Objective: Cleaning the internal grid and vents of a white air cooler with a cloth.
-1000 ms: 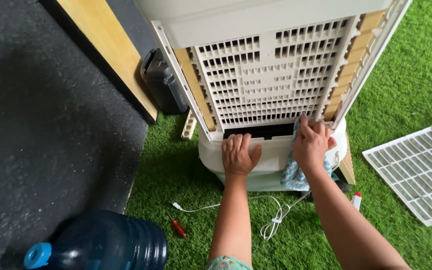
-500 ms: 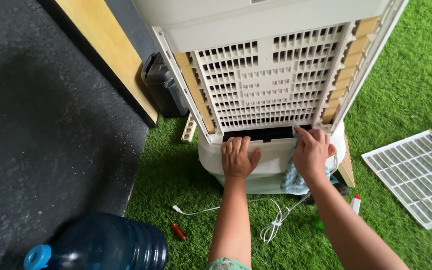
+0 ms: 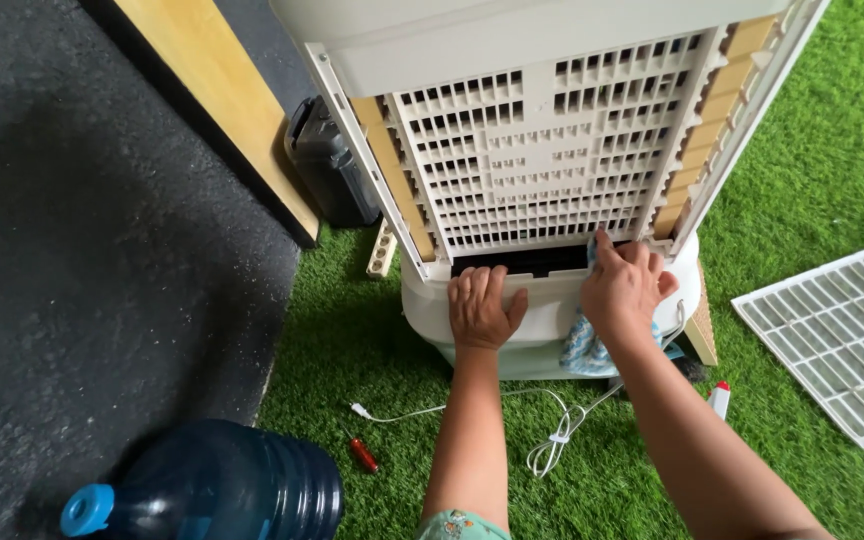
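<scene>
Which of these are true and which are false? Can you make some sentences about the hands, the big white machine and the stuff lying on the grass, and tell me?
1. The left hand lies flat on the white base of the air cooler. True.
2. The right hand presses a cloth against the cooler. True.
3. The big water bottle is red. False: it is dark blue with a lighter blue cap.
4. The loose white grille lies on the grass to the right of the cooler. True.
5. The small red-handled screwdriver is held in the left hand. False: it lies on the grass near the bottle.
6. The white cord is hanging from the ceiling. False: it lies coiled on the grass.
</scene>
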